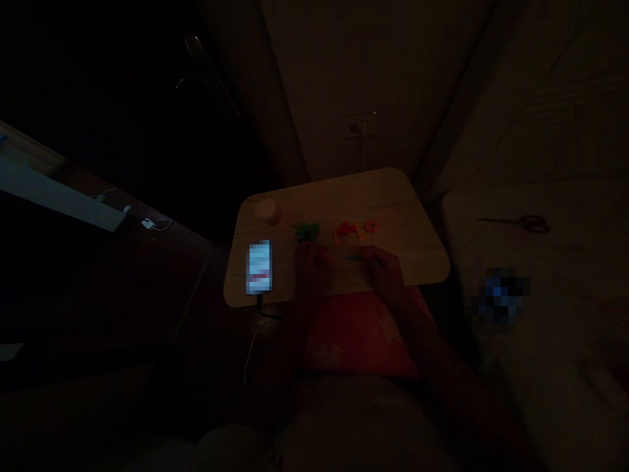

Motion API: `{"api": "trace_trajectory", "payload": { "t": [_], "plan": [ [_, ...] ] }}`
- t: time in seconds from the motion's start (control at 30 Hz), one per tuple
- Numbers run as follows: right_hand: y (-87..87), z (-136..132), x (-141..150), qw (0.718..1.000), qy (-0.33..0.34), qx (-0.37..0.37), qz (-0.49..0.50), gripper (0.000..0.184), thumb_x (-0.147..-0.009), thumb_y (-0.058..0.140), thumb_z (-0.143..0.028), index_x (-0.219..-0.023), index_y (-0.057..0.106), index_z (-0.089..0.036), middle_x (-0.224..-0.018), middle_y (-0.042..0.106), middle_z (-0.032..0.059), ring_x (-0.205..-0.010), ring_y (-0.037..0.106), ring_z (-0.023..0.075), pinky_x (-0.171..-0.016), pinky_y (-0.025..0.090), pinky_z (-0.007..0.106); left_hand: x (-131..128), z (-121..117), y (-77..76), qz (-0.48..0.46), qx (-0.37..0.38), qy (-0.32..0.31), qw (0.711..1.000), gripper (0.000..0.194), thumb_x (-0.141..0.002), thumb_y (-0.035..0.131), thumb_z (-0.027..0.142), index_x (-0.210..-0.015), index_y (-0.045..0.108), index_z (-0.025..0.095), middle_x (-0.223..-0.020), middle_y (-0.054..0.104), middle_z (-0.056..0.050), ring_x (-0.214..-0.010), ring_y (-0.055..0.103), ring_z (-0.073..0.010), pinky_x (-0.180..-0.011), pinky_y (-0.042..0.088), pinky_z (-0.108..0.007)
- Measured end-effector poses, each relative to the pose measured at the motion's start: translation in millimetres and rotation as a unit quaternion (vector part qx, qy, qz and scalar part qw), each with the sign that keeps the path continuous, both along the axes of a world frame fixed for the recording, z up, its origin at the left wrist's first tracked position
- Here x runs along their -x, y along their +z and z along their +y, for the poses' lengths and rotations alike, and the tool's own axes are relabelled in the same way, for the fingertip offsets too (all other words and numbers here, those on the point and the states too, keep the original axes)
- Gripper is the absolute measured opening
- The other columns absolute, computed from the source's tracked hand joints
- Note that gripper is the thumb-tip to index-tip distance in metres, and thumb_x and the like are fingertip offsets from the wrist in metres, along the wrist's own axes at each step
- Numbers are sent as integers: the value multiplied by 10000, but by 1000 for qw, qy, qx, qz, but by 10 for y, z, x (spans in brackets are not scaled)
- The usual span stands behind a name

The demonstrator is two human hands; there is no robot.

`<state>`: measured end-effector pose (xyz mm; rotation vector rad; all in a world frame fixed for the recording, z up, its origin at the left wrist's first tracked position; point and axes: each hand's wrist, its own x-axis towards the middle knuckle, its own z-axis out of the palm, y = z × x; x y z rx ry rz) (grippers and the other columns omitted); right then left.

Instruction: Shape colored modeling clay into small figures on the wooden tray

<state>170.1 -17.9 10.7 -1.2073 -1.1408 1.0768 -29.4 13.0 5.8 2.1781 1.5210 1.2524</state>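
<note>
The scene is very dark. My right hand [382, 265] is closed in a pinch over the near side of a small wooden table, holding a thin greenish piece [353, 257] that points left. My left hand [313, 262] rests at the near part of the tabletop with its fingers curled; what lies in them, if anything, is lost in shadow. Just beyond it is a green plastic-looking piece [307, 231]. Further right lie a red piece [346, 228], a small orange piece [337, 237] and an orange-red ring-like piece [371, 226].
On the table [417, 249] stand a lit phone [259, 267] with a cable at its lower end and a pale round container [266, 210]. Scissors [528, 223] lie on a pale surface at right. A wall socket [360, 124] sits behind the table.
</note>
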Motion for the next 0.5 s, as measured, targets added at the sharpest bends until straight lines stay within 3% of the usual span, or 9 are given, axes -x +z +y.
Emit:
{"api": "trace_trajectory", "payload": {
  "t": [0.1, 0.23, 0.33, 0.5],
  "plan": [
    [-14, 8, 2, 999, 40, 12, 31, 407, -908, 623, -531, -1087, 786, -205, -793, 654, 22, -591, 498, 129, -551, 393, 269, -42, -56, 61, 23, -42, -47, 998, 224, -1026, 523, 322, -1125, 680, 197, -1114, 642, -98, -1089, 586, -257, -1015, 447, -440],
    [-6, 16, 8, 996, 81, 30, 34, 361, -858, 683, -545, -895, 789, -201, -679, 618, 9, -578, 498, 137, -535, 395, 265, -147, -60, 117, 54, -62, -135, 987, 346, -1019, 567, 432, -1266, 686, 220, -1158, 653, -105, -1112, 593, -250, -1024, 455, -428],
    [11, 19, 8, 996, 87, 26, 15, 365, -827, 718, -550, -717, 732, -203, -621, 586, 0, -567, 479, 134, -529, 389, 263, -203, -32, 150, 48, -65, -173, 982, 302, -1024, 570, 414, -1199, 733, 229, -1106, 680, -91, -1070, 610, -229, -990, 481, -410],
    [11, 22, 30, 995, 55, 59, 57, 351, -732, 798, -543, -735, 724, -200, -590, 587, -12, -524, 462, 122, -486, 359, 253, -209, -53, 160, 18, -51, -176, 983, 228, -1005, 617, 380, -1075, 766, 221, -1014, 718, -74, -986, 637, -210, -913, 534, -394]
  ]
}}
